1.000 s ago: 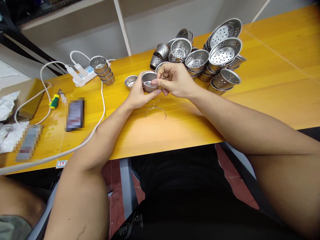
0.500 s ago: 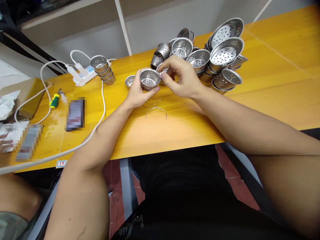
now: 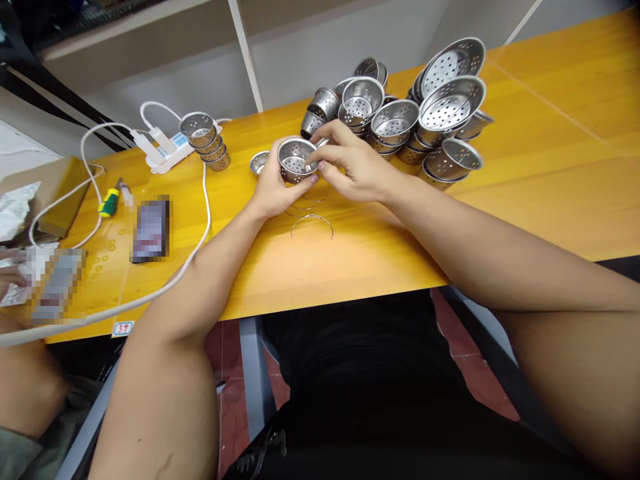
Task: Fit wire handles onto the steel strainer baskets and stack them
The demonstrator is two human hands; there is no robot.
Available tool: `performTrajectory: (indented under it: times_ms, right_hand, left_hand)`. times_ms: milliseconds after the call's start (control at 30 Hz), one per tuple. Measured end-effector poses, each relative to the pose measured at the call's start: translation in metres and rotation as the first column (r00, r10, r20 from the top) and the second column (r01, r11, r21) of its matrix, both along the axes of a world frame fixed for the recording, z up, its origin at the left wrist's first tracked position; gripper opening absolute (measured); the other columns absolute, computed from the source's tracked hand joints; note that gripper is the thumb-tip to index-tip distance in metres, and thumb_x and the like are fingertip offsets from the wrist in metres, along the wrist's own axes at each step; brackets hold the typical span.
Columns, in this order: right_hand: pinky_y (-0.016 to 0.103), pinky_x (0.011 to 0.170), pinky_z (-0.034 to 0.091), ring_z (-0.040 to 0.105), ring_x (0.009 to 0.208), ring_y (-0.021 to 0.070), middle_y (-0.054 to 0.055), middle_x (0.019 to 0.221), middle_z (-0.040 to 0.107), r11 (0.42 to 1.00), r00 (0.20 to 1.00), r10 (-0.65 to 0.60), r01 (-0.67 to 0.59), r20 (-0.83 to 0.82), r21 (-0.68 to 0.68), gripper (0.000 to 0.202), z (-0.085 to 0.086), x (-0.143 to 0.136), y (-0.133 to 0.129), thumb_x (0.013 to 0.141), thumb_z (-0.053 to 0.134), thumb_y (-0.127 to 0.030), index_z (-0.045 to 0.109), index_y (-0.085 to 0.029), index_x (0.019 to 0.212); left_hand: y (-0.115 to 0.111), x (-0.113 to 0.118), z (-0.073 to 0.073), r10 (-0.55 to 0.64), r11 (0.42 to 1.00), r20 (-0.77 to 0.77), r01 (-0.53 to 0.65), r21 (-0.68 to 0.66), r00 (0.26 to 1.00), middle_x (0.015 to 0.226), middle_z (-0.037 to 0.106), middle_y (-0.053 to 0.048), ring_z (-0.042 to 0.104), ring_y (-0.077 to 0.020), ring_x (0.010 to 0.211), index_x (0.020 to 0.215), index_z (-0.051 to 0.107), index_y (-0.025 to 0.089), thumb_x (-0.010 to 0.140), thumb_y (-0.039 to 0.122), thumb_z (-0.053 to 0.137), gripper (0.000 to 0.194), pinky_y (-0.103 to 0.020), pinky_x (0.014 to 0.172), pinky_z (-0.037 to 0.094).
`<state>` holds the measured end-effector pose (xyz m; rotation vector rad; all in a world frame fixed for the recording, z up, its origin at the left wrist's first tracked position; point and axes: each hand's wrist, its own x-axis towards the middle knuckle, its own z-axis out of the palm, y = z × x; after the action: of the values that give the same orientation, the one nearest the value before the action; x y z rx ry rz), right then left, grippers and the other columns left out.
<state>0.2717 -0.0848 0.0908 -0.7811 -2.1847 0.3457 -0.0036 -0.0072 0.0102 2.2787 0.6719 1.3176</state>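
Note:
My left hand (image 3: 275, 187) is wrapped round a small perforated metal strainer cup (image 3: 295, 152), its opening tilted up toward me. At the cup's right rim, the fingers of my right hand (image 3: 350, 163) are pinched together. The index fingertip reaches over the rim into the cup, and the thumb is close beside it. Whatever lies between those fingertips is too small to make out. Below the hands, a thin curved wire handle (image 3: 313, 217) lies on the table, with more thin wires just behind it. Another small strainer cup (image 3: 259, 162) stands left of my left hand, partly hidden by it.
Stacked strainer cups (image 3: 395, 123) crowd the table beyond my right hand. A smaller stack (image 3: 205, 141) stands by a white power strip (image 3: 170, 155). A white cable (image 3: 207, 213) crosses the left side, near a green-yellow screwdriver (image 3: 109, 202) and a blurred phone (image 3: 150, 229). Another person's hand (image 3: 10, 277) shows at far left.
My right hand has moved slightly left and down, bringing its index fingertip from beside the rim into the cup. The left hand keeps its hold. The other person's hand and arm have shifted.

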Motion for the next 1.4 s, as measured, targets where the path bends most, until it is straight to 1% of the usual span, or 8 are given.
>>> performTrajectory:
  times_ms: [167,333,567,800,933,1167,1267,1400]
  right_hand:
    - [0.078,0.147,0.055,0.067,0.169,0.0502,0.020,0.171,0.074,0.998,0.997,0.065,-0.065,0.033,-0.001,0.043,-0.010,-0.001,0.003,0.119,0.072,-0.051,0.093,-0.030,0.150]
    - [0.076,0.138,0.061,0.074,0.153,0.0483,0.020,0.177,0.071,0.997,0.998,0.051,-0.053,0.023,0.063,0.043,-0.004,0.001,0.000,0.120,0.076,-0.057,0.091,-0.031,0.152]
    - [0.070,0.128,0.068,0.078,0.144,0.0462,0.015,0.153,0.085,0.996,0.997,-0.069,0.069,0.018,0.051,0.044,0.016,0.012,0.001,0.127,0.063,-0.073,0.091,-0.042,0.143]
    - [0.068,0.122,0.067,0.078,0.140,0.0474,0.016,0.137,0.087,0.969,0.960,-0.246,0.245,0.133,0.028,0.047,0.012,0.026,0.019,0.129,0.053,-0.067,0.091,-0.041,0.138]
    - [0.064,0.124,0.064,0.077,0.140,0.0455,0.019,0.147,0.084,0.964,0.940,-0.264,0.266,0.215,0.019,0.048,0.004,0.022,0.027,0.131,0.049,-0.059,0.089,-0.034,0.133]
    - [0.070,0.129,0.061,0.070,0.153,0.0513,0.021,0.155,0.080,0.958,0.902,-0.282,0.281,0.328,0.050,0.041,-0.004,0.021,0.027,0.129,0.061,-0.056,0.083,-0.032,0.154]
    - [0.066,0.127,0.063,0.071,0.153,0.0489,0.020,0.151,0.082,0.960,0.899,-0.275,0.276,0.340,0.045,0.038,-0.006,0.023,0.029,0.131,0.060,-0.057,0.083,-0.030,0.147]
    - [0.064,0.129,0.061,0.073,0.147,0.0450,0.022,0.145,0.085,0.951,0.902,-0.290,0.309,0.320,-0.008,0.045,-0.003,0.022,0.030,0.135,0.049,-0.056,0.083,-0.027,0.135]
  left_hand:
    - [-0.003,-0.001,0.001,-0.024,1.000,0.005,0.024,-0.013,1.000,0.168,0.074,-0.013,0.080,-0.0390,0.162,0.177,0.056,0.037,0.103,0.100,0.092,0.104,-0.061,0.147,0.064]
    - [-0.002,-0.003,0.000,-0.016,1.000,0.018,0.017,-0.023,1.000,0.169,0.072,-0.012,0.080,-0.0379,0.161,0.180,0.053,0.040,0.104,0.101,0.087,0.104,-0.058,0.143,0.067]
    - [-0.009,-0.006,0.011,0.109,0.988,-0.004,-0.109,-0.114,0.994,0.189,0.062,-0.015,0.070,-0.0417,0.177,0.186,0.046,0.045,0.103,0.083,0.098,0.104,-0.059,0.144,0.068]
    - [-0.022,-0.018,0.038,0.317,0.941,-0.050,-0.321,-0.109,0.947,0.193,0.058,-0.013,0.056,-0.0468,0.189,0.171,0.060,0.042,0.100,0.071,0.106,0.089,-0.068,0.168,0.041]
    - [-0.021,-0.018,0.039,0.347,0.930,-0.067,-0.352,-0.108,0.936,0.194,0.056,-0.012,0.048,-0.0451,0.196,0.168,0.062,0.040,0.101,0.062,0.107,0.084,-0.065,0.173,0.030]
    - [-0.030,-0.018,0.046,0.437,0.874,-0.113,-0.451,-0.180,0.892,0.199,0.052,-0.013,0.035,-0.0439,0.203,0.164,0.062,0.039,0.096,0.041,0.110,0.084,-0.067,0.175,0.023]
    - [-0.029,-0.019,0.046,0.506,0.822,-0.120,-0.519,-0.233,0.854,0.202,0.046,-0.017,0.024,-0.0457,0.207,0.166,0.059,0.034,0.092,0.030,0.110,0.090,-0.069,0.175,0.017]
    - [-0.022,-0.024,0.037,0.560,0.761,-0.145,-0.576,-0.300,0.816,0.201,0.043,-0.020,0.026,-0.0470,0.206,0.170,0.055,0.030,0.085,0.015,0.109,0.101,-0.065,0.177,0.011]
